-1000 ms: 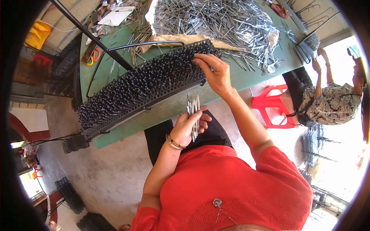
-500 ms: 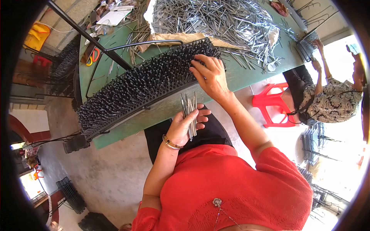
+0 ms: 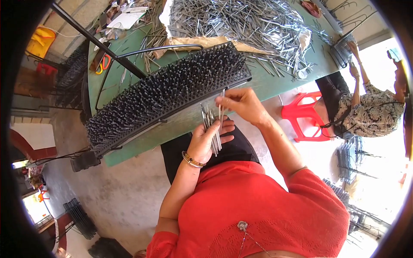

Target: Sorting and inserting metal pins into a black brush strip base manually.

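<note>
- Plainly, a loose bundle (image 3: 207, 116) of thin metal rods is gripped in the left hand (image 3: 200, 140), pressed under the thumb near mid-length, with the other fingers partly spread beyond it.
- A rod (image 3: 221, 112) is pinched between thumb and fingertips of the right hand (image 3: 246, 106), just beside the bundle's upper ends; whether one piece or several are pinched cannot be told.
- Both are held near the front edge of the table (image 3: 269, 87), by the right part of the rack (image 3: 241, 77), which is densely filled with upright pieces except for bare holes at its right end.
- Each piece should be found light, stiff and not easily broken.
- Smooth metal may be expected to slip; the bundle could be fanned out or spilled if thumb pressure were eased.
- A single piece is probably best pinched near one end, so that the other is kept free; the bundle is best clasped round its middle.
- From the tangled heap (image 3: 236, 21) on the paper (image 3: 189, 41), pieces would likely be drawn most easily by a protruding end.
</note>
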The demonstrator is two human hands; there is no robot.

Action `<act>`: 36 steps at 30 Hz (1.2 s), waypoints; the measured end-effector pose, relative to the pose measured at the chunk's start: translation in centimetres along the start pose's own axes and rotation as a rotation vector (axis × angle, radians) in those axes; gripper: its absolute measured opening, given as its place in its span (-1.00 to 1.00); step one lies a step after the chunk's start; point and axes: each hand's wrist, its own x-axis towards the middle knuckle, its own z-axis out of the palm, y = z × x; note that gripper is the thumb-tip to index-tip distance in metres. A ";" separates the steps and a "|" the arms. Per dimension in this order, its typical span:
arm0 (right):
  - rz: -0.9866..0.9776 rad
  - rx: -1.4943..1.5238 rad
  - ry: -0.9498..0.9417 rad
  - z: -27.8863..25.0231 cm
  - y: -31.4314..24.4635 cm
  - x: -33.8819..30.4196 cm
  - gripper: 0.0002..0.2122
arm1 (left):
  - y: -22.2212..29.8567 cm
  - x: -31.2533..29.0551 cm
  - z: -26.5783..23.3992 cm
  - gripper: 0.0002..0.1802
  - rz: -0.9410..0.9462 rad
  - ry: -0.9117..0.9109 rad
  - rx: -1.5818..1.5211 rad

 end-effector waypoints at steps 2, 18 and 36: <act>-0.066 0.005 0.064 -1.2 -0.5 0.6 -0.81 | -0.1 0.0 0.0 -0.66 -0.031 0.052 -0.020; -0.599 -0.318 0.369 -2.4 -0.1 5.6 -0.85 | -0.4 0.5 -0.5 -0.60 -0.187 0.019 0.090; -0.799 -0.548 0.453 -1.8 0.2 4.4 -0.82 | 0.5 -0.1 0.5 -0.56 -0.173 -0.081 0.123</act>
